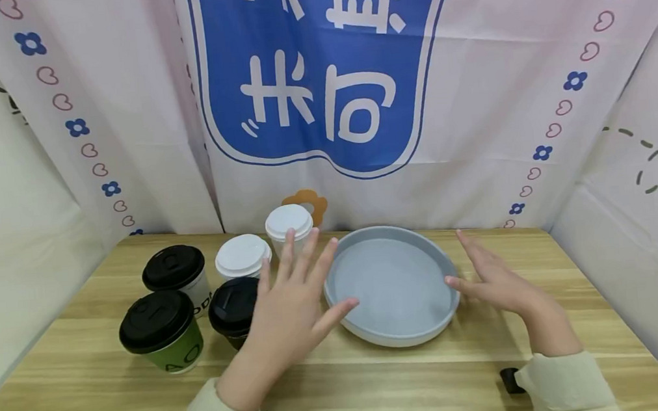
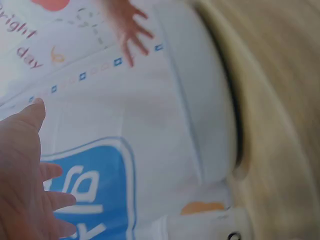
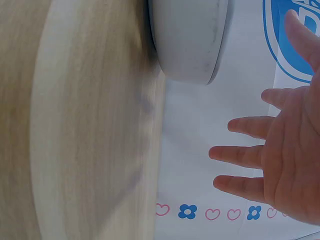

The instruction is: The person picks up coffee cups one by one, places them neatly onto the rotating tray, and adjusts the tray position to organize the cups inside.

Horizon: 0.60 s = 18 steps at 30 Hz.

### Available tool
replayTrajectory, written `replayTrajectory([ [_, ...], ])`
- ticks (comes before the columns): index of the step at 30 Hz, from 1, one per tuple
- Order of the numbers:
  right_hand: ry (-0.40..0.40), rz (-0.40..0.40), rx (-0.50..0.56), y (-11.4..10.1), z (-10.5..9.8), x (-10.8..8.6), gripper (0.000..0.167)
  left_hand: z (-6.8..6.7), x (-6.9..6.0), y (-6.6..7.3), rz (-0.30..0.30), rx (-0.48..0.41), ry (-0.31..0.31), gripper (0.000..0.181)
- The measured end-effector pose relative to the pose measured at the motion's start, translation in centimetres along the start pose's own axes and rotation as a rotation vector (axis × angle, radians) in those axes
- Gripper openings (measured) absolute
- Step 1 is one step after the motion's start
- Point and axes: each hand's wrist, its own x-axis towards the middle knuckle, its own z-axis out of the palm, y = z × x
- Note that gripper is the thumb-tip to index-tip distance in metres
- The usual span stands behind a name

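My left hand [image 1: 291,312] and right hand [image 1: 497,282] grasp nothing, fingers extended. Between them, near both, the round grey tray [image 1: 391,285] lies flat on the table [image 1: 392,392], without a long axis; lidded cups [image 1: 160,328] stand to its left.

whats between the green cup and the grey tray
In the head view, a dark cup with a black lid stands between the green cup and the tray; the left hand also shows there, partly covering the dark cup.

Left fingers [image 2: 61,200] spread, apart from pale tray [image 2: 205,100].
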Motion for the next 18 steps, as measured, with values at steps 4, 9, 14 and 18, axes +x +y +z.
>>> replayTrajectory([
  [4,-0.016,-0.009,0.050,0.2,0.1,0.2,0.101,-1.9,-0.3,-1.3,-0.023,-0.016,0.030,0.081],
  [9,-0.042,0.004,0.095,0.3,0.5,0.5,0.101,-4.2,-1.2,-4.0,-0.064,-0.061,0.094,0.078],
  [14,-0.066,0.022,0.142,0.5,0.7,0.7,0.101,-6.0,-2.2,-7.4,-0.081,-0.142,0.153,0.072],
  [18,-0.089,0.023,0.165,0.5,0.9,0.8,0.101,-6.9,-3.4,-10.2,-0.095,-0.238,0.164,0.070],
])
